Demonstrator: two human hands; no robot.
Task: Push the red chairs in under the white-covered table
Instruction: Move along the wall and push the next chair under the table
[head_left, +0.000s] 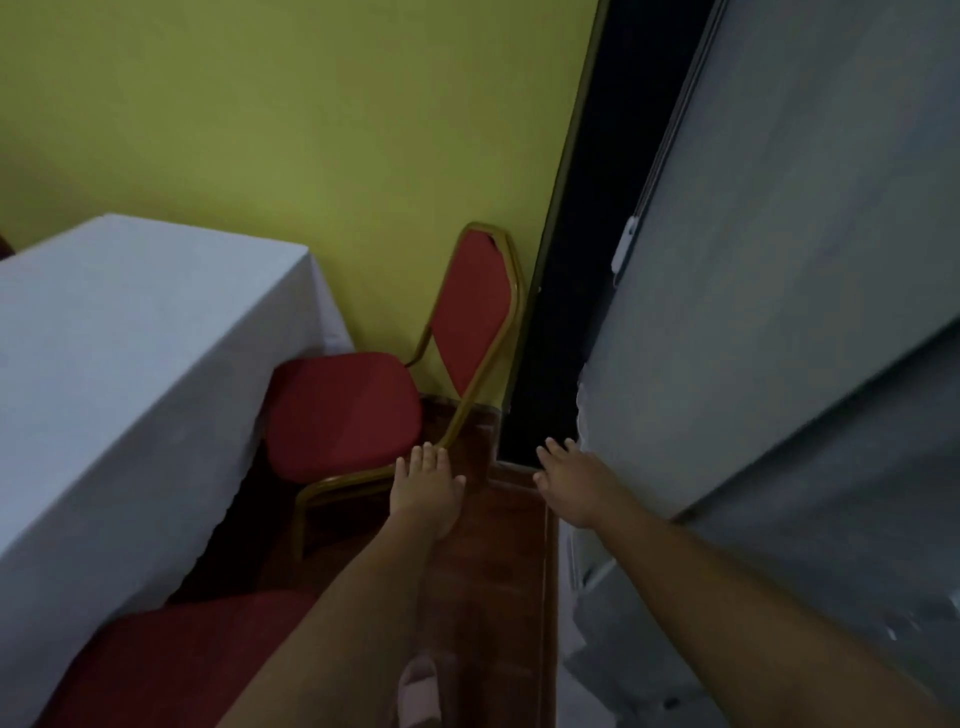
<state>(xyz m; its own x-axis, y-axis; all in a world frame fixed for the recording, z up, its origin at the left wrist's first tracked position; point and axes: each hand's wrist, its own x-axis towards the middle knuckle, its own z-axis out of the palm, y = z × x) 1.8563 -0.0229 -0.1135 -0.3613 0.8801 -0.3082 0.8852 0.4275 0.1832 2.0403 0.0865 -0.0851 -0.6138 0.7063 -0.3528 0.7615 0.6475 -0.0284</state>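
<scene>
Head view: 2 red chairs (343, 415) by 1 table (130, 338); left hand (426, 486) & right hand (571, 480) spread, empty.

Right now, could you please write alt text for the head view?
Two open hands, left and right, reach toward a red chair standing beside a white table. Its seat is not yet under. A second chair is nearer.

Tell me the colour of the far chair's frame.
Gold, a dull brass tone, around the red chair; the head view shows it best.
</scene>
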